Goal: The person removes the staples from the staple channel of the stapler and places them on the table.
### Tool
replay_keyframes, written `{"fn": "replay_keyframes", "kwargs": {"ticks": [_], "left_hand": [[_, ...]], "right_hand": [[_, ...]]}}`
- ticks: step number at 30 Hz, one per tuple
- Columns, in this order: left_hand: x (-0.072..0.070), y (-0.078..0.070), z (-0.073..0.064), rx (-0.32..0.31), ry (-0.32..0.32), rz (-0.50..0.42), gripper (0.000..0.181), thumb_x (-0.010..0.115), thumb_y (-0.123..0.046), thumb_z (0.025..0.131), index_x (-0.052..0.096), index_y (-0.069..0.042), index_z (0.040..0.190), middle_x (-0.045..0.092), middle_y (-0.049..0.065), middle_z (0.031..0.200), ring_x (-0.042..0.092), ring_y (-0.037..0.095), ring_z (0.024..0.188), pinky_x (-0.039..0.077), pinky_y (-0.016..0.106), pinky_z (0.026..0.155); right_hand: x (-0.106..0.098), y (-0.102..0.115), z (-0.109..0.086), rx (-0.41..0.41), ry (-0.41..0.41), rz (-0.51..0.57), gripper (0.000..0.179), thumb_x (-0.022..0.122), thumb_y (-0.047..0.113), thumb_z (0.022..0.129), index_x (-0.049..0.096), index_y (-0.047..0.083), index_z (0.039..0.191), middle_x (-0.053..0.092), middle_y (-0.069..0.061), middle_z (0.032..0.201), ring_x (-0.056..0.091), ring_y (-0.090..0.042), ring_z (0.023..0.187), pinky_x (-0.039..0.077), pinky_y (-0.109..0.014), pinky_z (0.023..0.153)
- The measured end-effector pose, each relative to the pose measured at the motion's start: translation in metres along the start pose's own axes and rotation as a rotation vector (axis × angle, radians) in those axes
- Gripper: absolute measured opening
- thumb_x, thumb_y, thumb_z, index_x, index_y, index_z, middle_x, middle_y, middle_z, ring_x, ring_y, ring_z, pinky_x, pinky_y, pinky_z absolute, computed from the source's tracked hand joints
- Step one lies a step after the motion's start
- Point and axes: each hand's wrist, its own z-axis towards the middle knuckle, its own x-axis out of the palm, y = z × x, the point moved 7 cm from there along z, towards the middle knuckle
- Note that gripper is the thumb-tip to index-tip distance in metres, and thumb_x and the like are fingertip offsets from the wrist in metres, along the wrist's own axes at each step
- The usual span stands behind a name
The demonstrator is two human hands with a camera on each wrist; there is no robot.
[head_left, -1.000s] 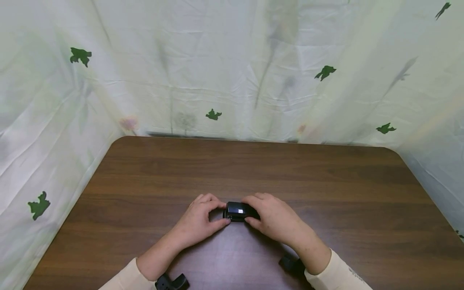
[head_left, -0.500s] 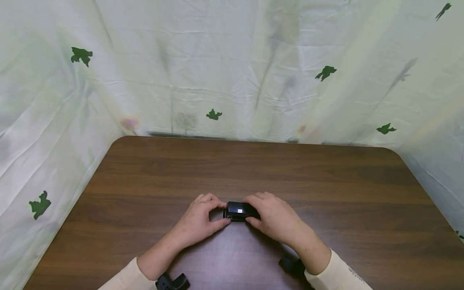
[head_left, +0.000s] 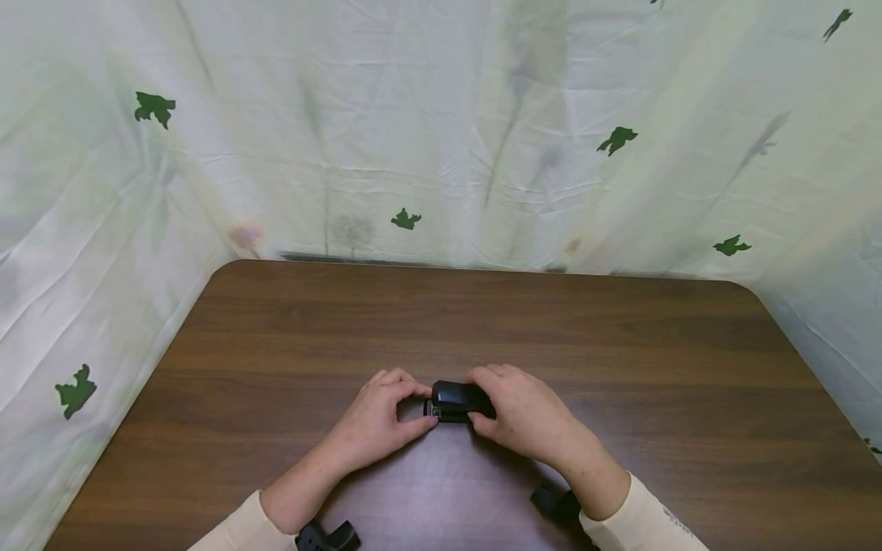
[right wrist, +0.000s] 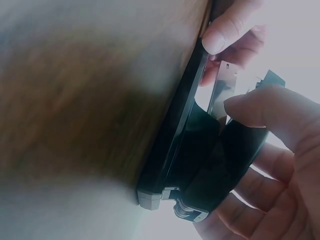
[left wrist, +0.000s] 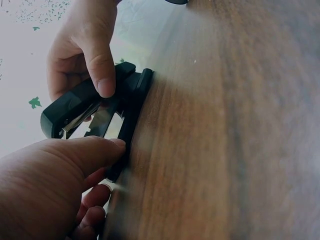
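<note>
A black stapler (head_left: 458,394) lies on the brown table, between both hands. My left hand (head_left: 372,421) pinches the front end of its base (left wrist: 134,115) between thumb and fingers. From the other side, my right hand (head_left: 527,417) grips the upper arm (left wrist: 75,106), thumb on the near side and fingers round the far side. In both wrist views that arm is raised apart from the base, with the silvery metal strip (right wrist: 223,92) showing between them. The hinge (right wrist: 186,207) joins the parts at the rear end.
The wooden table (head_left: 344,321) has rounded far corners. Behind it hangs a pale cloth (head_left: 441,138) with green bird shapes, which also runs along the left and right sides. Black wrist devices (head_left: 327,536) sit under both forearms.
The stapler's upper arm has lifted a little at the front, and the bright reflection on its top is gone. My right hand rises slightly with it; the left stays in place.
</note>
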Motion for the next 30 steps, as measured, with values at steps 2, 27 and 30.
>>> {"fn": "replay_keyframes", "kwargs": {"ticks": [2,27,30], "left_hand": [[0.0001,0.0000,0.0000,0.004,-0.004,-0.001,0.031,0.077,-0.039,0.073,0.068,-0.028,0.100,0.055,-0.016,0.093,0.045,0.003,0.087,0.037,0.032,0.079],[0.0019,0.0008,0.0000,-0.017,0.000,0.006,0.031,0.077,-0.039,0.072,0.068,-0.025,0.099,0.055,-0.016,0.094,0.045,0.003,0.087,0.038,0.031,0.079],[0.0018,0.0008,0.0004,-0.018,-0.001,0.009,0.031,0.077,-0.040,0.072,0.068,-0.026,0.099,0.055,-0.016,0.093,0.045,0.003,0.087,0.038,0.031,0.079]], "right_hand": [[0.0000,-0.0002,0.0000,0.005,-0.001,0.000,0.038,0.072,0.031,0.078,0.058,0.020,0.111,0.060,0.008,0.101,0.054,-0.009,0.090,0.046,-0.032,0.077],[0.0066,0.0017,0.0005,-0.023,-0.006,-0.048,0.043,0.074,0.039,0.077,0.060,0.021,0.113,0.058,0.007,0.097,0.054,-0.010,0.086,0.047,-0.032,0.075],[0.0061,0.0020,0.0005,-0.030,-0.016,-0.057,0.040,0.074,0.037,0.077,0.061,0.021,0.112,0.058,0.007,0.096,0.053,-0.010,0.086,0.047,-0.032,0.074]]}}
